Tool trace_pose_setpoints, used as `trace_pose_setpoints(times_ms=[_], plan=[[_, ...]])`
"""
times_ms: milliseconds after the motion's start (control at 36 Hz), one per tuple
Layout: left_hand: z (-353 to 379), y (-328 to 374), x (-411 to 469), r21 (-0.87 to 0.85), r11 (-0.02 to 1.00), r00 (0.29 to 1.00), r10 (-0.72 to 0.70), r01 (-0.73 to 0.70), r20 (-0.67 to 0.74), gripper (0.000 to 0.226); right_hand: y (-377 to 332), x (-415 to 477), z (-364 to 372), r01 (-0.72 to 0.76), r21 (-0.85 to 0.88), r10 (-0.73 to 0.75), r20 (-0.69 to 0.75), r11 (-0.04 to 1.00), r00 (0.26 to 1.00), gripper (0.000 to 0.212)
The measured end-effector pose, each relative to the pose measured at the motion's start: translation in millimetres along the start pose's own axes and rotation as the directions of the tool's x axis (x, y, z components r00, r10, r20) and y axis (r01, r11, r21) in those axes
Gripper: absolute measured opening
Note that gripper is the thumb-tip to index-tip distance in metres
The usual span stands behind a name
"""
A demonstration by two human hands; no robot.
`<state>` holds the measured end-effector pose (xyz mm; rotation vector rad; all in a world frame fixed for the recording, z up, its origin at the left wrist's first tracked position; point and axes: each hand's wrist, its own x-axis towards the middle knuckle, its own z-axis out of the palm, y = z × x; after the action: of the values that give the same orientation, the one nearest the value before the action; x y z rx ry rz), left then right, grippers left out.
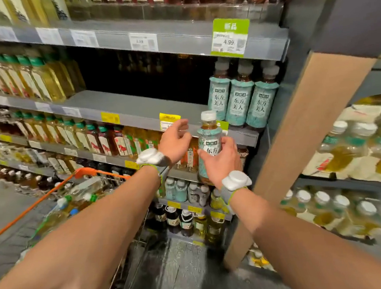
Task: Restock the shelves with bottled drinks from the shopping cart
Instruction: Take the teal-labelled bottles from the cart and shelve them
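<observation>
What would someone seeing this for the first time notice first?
The teal-labelled bottle at centre, gripped by the right hand in front of the shelf edge, with the left hand open beside it. Just above and to the right, three matching bottles stand on a shelf whose front is bare to their left. At lower left, the orange-handled cart holds more bottles.

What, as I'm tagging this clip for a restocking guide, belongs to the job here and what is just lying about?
Job: teal-labelled plastic bottle with white cap, gripped by the right hand; left hand, empty beside it; three matching bottles on the grey metal shelf; orange-handled wire cart.
Lying about: green-capped yellow bottles; green 4.99 price tag; brown pillar.
</observation>
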<state>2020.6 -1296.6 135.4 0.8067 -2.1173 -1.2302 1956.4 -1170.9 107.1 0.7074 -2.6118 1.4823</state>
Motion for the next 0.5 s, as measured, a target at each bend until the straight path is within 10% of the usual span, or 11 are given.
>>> trace_pose_setpoints(times_ms=[500], plan=[[47,76,97,0.596,0.542,0.793,0.522,-0.592,0.313,0.075,-19,52,-36,0.020,0.014,-0.011,-0.488,1.000,0.873,0.056]])
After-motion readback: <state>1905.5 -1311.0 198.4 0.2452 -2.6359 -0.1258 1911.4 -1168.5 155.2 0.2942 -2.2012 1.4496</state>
